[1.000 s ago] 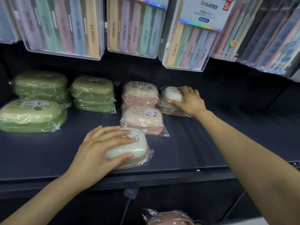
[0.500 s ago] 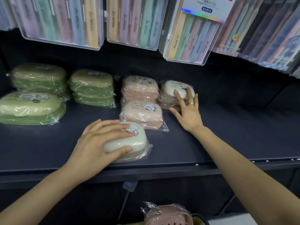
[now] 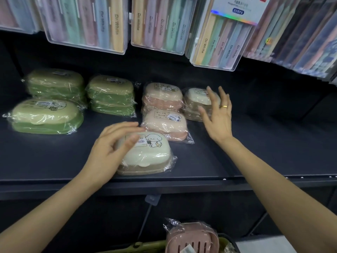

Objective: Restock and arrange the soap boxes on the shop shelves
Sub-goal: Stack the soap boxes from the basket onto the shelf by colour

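The cream soap box (image 3: 145, 154) lies at the shelf (image 3: 255, 152) front, long axis left-right — the left hand (image 3: 107, 152), fingers loosely curled, hovers at its left end. The right hand (image 3: 218, 115), fingers spread, is farther, near the back box (image 3: 196, 99).

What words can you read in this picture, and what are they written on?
"Dr White": printed down the pastel sticks in the clear cases hanging above the shelf.
Card on the right-hand case: print too small and blurred to read.
Round yellow sticker: number unreadable.
Stickers on the cream soap box and pink soap box: dog drawing shows, writing too small to read.
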